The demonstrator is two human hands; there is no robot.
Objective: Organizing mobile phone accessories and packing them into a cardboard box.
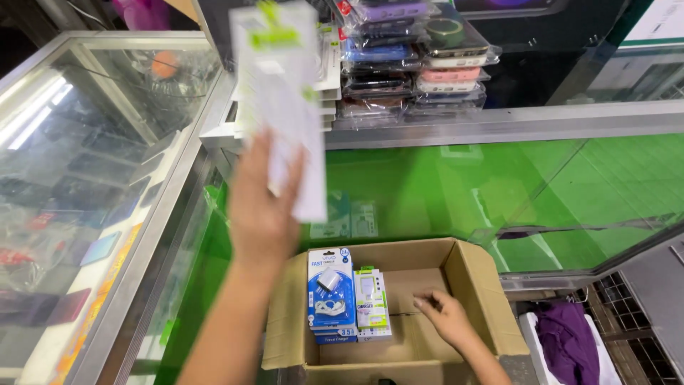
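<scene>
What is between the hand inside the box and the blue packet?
In the head view, a white-and-green charger packet stands between the right hand and the blue packet, inside the cardboard box. Bare box floor separates hand and packet.

Two charger packs (332, 296) stand in one cardboard box (479, 285); two stacks of phone cases (417, 53) sit above.

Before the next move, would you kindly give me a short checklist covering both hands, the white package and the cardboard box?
1. Left hand grips white package: ok, raised over the glass counter.
2. Right hand inside cardboard box: ok, fingers bent, holding nothing visible.
3. Blue charger pack and green-and-white charger pack upright in the box: ok.
4. Free room in the box: ok.
5. Package contents undamaged: cannot tell, blurred.
</scene>
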